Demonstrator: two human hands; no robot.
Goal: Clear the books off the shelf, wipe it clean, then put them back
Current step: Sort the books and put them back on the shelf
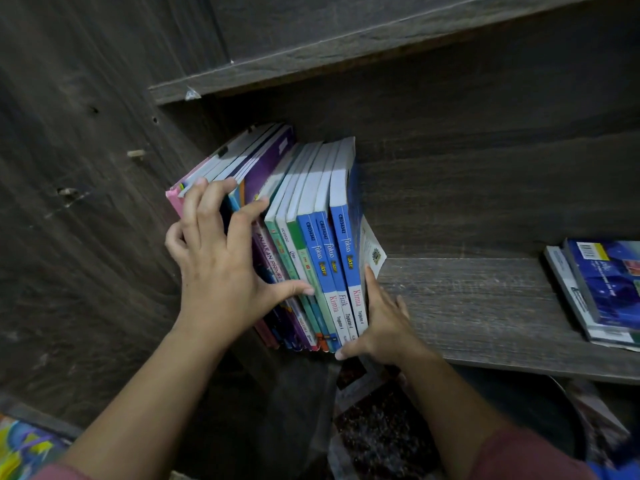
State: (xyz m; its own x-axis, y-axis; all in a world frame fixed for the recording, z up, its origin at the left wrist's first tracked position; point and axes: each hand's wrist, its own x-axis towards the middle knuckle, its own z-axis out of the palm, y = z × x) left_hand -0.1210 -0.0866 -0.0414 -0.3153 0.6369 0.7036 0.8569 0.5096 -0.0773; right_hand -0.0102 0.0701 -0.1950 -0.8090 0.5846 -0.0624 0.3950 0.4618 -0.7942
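On the shelf [467, 306], against its left wall, fingers of the left hand [221, 261] hooked spread over the row of books [311, 216] while straight fingers of the right hand [384, 323] pressed its end cover, the stack probably heavy and glossy-covered, best squeezed from both ends.

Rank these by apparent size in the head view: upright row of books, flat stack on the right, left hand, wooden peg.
1. Upright row of books.
2. Left hand, though it is nearer the camera.
3. Flat stack, cut off by the frame edge, so unsure against the hand.
4. Wooden peg.
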